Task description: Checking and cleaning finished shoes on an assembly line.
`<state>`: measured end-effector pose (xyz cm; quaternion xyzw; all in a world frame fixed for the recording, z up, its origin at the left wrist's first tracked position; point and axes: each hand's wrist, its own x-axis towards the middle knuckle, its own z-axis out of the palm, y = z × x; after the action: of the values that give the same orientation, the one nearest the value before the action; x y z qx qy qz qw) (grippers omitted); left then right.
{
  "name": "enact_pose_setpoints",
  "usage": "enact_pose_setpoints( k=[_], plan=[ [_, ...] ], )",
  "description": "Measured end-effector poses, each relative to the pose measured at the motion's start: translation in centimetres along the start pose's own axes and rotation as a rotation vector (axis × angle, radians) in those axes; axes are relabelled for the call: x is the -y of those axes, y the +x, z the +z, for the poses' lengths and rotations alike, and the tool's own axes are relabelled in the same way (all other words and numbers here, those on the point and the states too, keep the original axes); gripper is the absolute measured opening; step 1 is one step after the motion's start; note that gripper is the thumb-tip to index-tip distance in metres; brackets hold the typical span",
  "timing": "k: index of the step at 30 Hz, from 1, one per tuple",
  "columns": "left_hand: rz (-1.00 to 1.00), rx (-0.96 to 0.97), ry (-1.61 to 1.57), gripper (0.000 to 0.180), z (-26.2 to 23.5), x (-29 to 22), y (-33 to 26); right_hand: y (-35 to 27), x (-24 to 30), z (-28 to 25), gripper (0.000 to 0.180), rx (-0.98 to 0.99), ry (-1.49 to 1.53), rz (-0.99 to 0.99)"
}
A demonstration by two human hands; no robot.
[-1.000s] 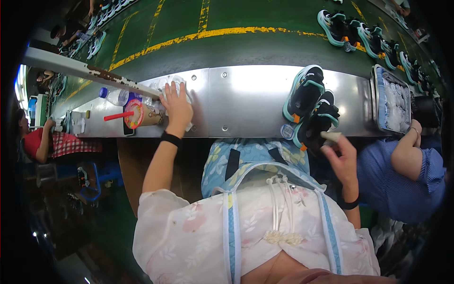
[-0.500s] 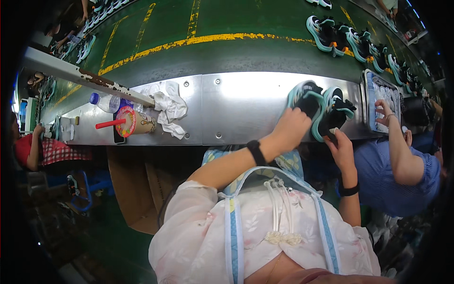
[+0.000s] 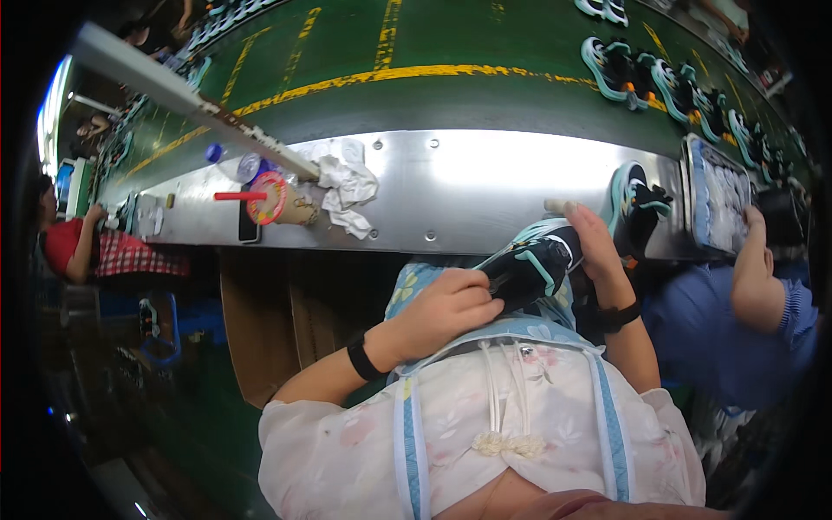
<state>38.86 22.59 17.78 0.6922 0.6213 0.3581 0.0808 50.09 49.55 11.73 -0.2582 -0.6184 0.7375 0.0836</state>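
My left hand (image 3: 452, 310) grips one black and mint-green sneaker (image 3: 523, 270), fingers closed at its opening. The shoe is tilted in front of my apron, just off the bench's near edge. At its other end, my right hand (image 3: 593, 244) lies against the side of the shoe. Between that hand's fingertips is a small pale block (image 3: 555, 205), too small to name. A second sneaker (image 3: 640, 212) of the same kind stands on the metal bench (image 3: 494, 173), just right of my right hand.
Crumpled white tissue (image 3: 347, 192), a paper cup (image 3: 290, 206) with a red straw, a bottle (image 3: 248, 166) and a phone (image 3: 249, 227) lie left, by a slanted post (image 3: 199, 108). A tray (image 3: 691, 199) stands right, near a co-worker's hand (image 3: 755, 227). Shoes line the green surface (image 3: 485, 39) beyond.
My left hand has brought one sneaker off the bench toward me. My right hand has shifted up and left, alongside that shoe. The co-worker's hand has left the inside of the tray.
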Motion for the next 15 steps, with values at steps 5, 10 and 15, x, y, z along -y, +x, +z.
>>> enact_pose_setpoints(
  k=[5, 10, 15],
  plan=[
    [-0.512, -0.268, -0.541, 0.022, -1.9, 0.0, -1.0, 1.2, 4.5, 1.4, 0.025, -0.176, -0.224, -0.19],
    [-0.444, -0.245, -0.401, 0.03, -4.4, 2.2, 0.7, 1.4, 4.9, 4.2, 0.025, -0.122, -0.19, -0.253],
    [-0.681, -0.288, -0.248, 0.02, -3.7, 1.6, -0.3, -0.6, 0.1, 4.4, 0.024, -0.198, -0.417, -0.262]
  ],
)
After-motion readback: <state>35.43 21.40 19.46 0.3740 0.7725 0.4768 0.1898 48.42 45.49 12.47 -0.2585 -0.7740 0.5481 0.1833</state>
